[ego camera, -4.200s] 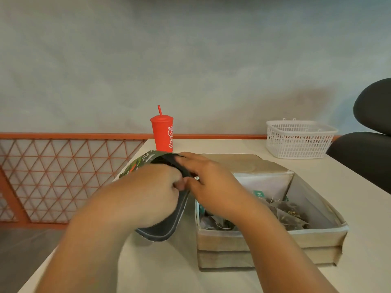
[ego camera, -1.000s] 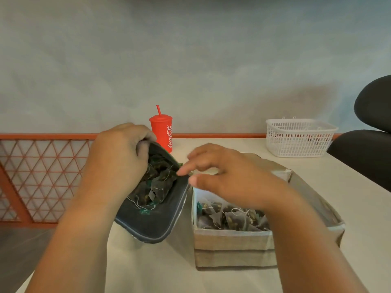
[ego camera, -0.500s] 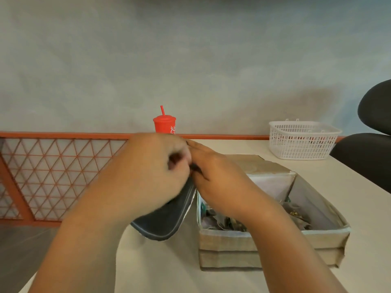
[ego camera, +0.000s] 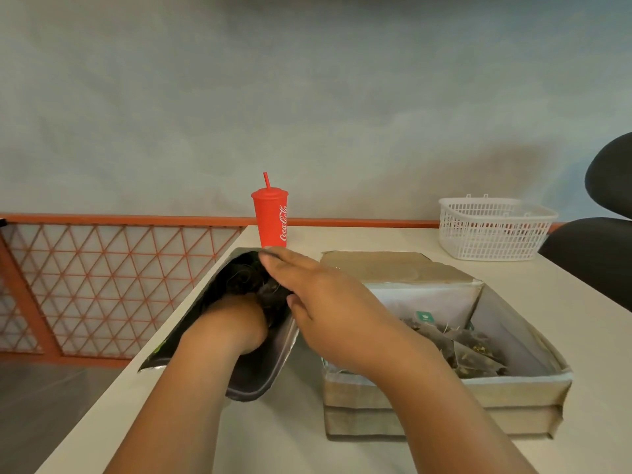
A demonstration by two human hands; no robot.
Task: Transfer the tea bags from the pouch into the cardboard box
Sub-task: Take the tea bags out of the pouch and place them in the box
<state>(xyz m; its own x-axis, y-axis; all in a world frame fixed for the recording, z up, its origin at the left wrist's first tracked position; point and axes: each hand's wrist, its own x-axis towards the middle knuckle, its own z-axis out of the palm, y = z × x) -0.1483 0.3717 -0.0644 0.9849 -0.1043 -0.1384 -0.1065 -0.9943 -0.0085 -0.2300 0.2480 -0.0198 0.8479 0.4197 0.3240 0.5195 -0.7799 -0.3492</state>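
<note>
A dark foil pouch [ego camera: 263, 378] lies open on the table, its mouth toward me. My left hand [ego camera: 232, 323] is sunk into it up to the wrist, so its fingers are hidden among dark tea bags [ego camera: 242, 275]. My right hand [ego camera: 328, 302] reaches across from the right and grips the pouch's right rim between thumb and fingers, holding the mouth apart. Right of the pouch stands the open cardboard box [ego camera: 444, 395], with several tea bags [ego camera: 475, 350] piled inside toward its right half.
A red lidded cup with a straw [ego camera: 272, 217] stands just behind the pouch. A white plastic basket [ego camera: 492, 230] sits at the back right, a black chair [ego camera: 588, 248] beyond it. The table's left edge runs beside an orange lattice railing [ego camera: 102, 268].
Both hands were pinched together at the pouch's mouth. Now my left hand has gone down inside the pouch, and my right hand holds the rim open.
</note>
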